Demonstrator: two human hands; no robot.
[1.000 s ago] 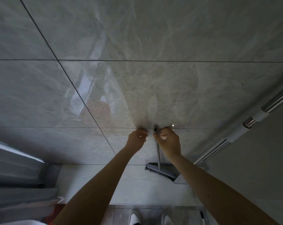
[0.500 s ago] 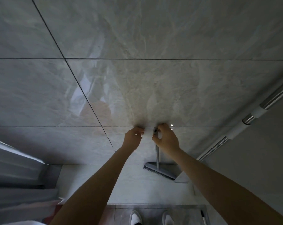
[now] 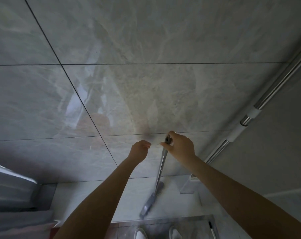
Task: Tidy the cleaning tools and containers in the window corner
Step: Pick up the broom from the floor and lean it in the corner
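Observation:
A long-handled scrub brush (image 3: pixel 161 167) with a silver handle and a grey bristle head (image 3: pixel 150 203) hangs in front of the grey marble-tiled wall (image 3: pixel 129 92). My right hand (image 3: pixel 180 145) grips the top end of its handle, close to the wall. The brush head is turned end-on and blurred above the white ledge (image 3: pixel 129 195). My left hand (image 3: pixel 140 150) is beside it on the left, fingers loosely curled with nothing in them, not touching the brush.
A chrome rail with white brackets (image 3: pixel 249 116) runs diagonally along the right, next to a frosted panel. A grey window frame (image 3: pixel 17 185) sits at the lower left. My white shoes (image 3: pixel 141 234) stand on the floor below, beside a thin dark tool (image 3: pixel 212 230).
The brush has swung: its head turned from broadside to end-on and moved toward me and left. My right hand has shifted slightly right on the handle top; my left hand has drawn apart from it.

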